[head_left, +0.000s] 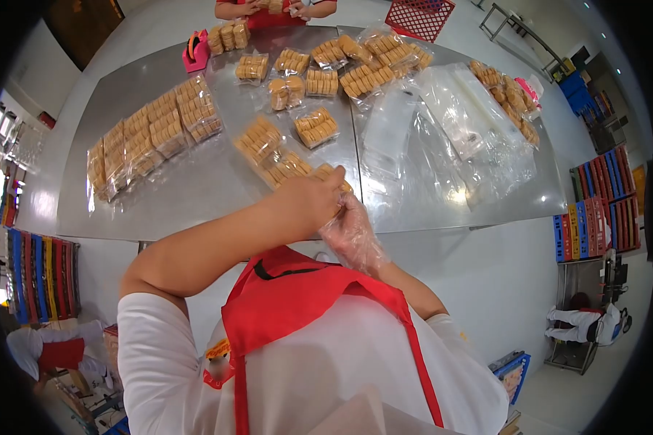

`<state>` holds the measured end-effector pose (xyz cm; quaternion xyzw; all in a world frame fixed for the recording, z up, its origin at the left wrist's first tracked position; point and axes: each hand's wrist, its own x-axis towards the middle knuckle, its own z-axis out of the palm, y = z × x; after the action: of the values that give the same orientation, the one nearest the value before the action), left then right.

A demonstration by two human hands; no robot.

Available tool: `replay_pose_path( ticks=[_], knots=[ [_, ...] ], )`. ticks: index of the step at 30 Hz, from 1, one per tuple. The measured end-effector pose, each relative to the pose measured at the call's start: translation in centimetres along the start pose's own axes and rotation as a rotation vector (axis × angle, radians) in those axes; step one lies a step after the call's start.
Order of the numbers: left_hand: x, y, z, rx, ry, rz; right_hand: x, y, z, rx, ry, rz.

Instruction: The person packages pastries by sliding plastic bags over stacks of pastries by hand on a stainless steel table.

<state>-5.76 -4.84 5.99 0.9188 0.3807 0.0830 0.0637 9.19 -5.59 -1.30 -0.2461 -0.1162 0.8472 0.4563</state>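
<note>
A long clear plastic bag filled with packs of round tan biscuits point(289, 165) stretches from my hands up and to the left over the steel table. My left hand point(313, 197) is closed around its near end, the fingers curled over the biscuits. Right beside it, my right hand point(352, 230), in a clear thin glove, is closed at the same end of the bag; its fingertips are partly hidden by the left hand. A single pack of biscuits point(316, 127) lies just beyond the bag.
Filled bags of biscuits point(154, 130) lie in a row at left. More packs point(322, 83) are scattered at the far side near a pink tape dispenser point(196, 52). Flat clear bags point(453, 109) cover the right of the steel table point(268, 217). A co-worker's hands point(297, 9) hold biscuits opposite.
</note>
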Motion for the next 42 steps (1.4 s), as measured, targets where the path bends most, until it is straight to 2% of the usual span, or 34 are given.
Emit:
replay_pose_path(
  ticks=[2,5,7,9,10,13,15,17,21,25,27,29,32,37,39,40,42],
  knots=[
    [0.8,1.2,0.4,-0.094,-0.011,-0.082,-1.7,-0.5,0.9,-0.663,-0.117,-0.209],
    [1.7,2.5,0.1,-0.117,-0.046,-0.163,-1.7,-0.8,0.9,-0.508,-0.071,-0.166],
    [2.0,3.0,0.2,-0.131,-0.044,-0.194,-2.0,-0.7,0.5,-0.706,-0.128,-0.308],
    [2.2,3.3,0.6,-0.144,-0.056,-0.208,-1.6,-0.6,-0.4,-0.503,-0.228,-0.257],
    [2.3,3.5,0.9,-0.147,-0.076,-0.211,-1.1,-0.4,-1.5,-0.203,-0.291,-0.133],
    [2.2,3.7,2.0,-0.102,-0.060,-0.154,0.5,0.4,-3.0,-0.048,-0.108,0.017],
    [2.1,4.0,2.7,-0.059,-0.054,-0.122,0.1,-0.2,-3.1,-0.051,-0.055,0.043],
    [1.9,4.6,3.3,-0.019,-0.081,-0.115,-0.6,-1.2,-2.3,-0.097,-0.047,0.045],
    [1.3,3.8,3.6,-0.104,0.021,-0.198,-0.9,-2.0,-1.8,-0.233,-0.067,0.041],
    [0.3,3.6,3.5,-0.153,0.091,-0.176,-2.6,-2.2,-0.3,-0.568,-0.183,0.002],
    [0.5,4.1,3.5,-0.189,0.025,-0.187,-3.0,-2.5,0.9,-0.788,-0.265,-0.043],
    [1.3,4.9,2.8,-0.197,-0.135,-0.217,-1.7,-1.6,1.7,-1.049,-0.276,-0.178],
    [1.0,4.4,6.6,-0.078,0.151,-0.062,1.1,0.0,1.6,-1.294,-0.151,-0.388],
    [0.2,3.1,2.3,-0.145,0.133,-0.114,1.7,0.6,1.6,-1.453,0.233,-0.474],
    [-1.1,2.1,-0.4,-0.177,0.178,-0.217,1.5,-3.3,-1.8,-1.713,-0.496,-0.543],
    [-1.0,1.5,-1.9,-0.214,0.223,-0.279,2.0,-3.5,-1.5,-1.957,-0.549,-0.748],
    [-1.3,0.3,-4.3,-0.214,0.337,-0.348,1.0,-4.0,3.7,-1.088,-0.462,-0.122]
  ],
)
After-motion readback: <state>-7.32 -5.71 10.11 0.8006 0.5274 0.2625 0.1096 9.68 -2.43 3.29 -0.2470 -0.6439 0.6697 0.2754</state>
